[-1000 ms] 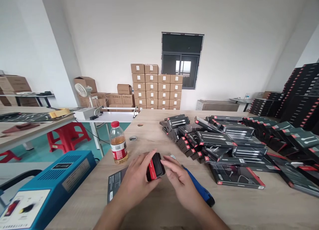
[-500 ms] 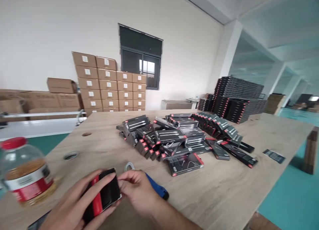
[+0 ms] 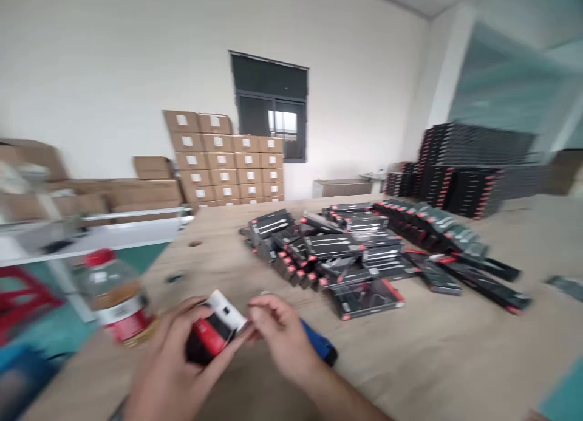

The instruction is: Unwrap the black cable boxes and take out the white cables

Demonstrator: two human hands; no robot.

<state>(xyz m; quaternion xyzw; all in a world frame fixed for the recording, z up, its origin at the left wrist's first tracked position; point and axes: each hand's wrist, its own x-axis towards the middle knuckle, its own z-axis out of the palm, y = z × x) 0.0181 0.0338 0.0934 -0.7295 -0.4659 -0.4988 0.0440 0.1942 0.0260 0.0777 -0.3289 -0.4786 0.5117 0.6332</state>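
Grasping a box (image 3: 209,335) with raised flap (image 3: 233,317) in the left hand (image 3: 168,361); curling the right hand (image 3: 280,333) at the box's edge, cannot tell whether pinching anything; showing a bottle (image 3: 121,302) left of the left hand, a blue object (image 3: 319,343) just right of the right hand, packs (image 3: 334,246) heaped beyond

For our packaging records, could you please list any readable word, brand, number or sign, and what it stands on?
No text can be read.
Black-and-red box in the left hand: marks blurred.
Bottle label: blurred.
Carton labels: too small and blurred.
Piled black boxes: print too small and blurred.
Stacked black boxes: too small.
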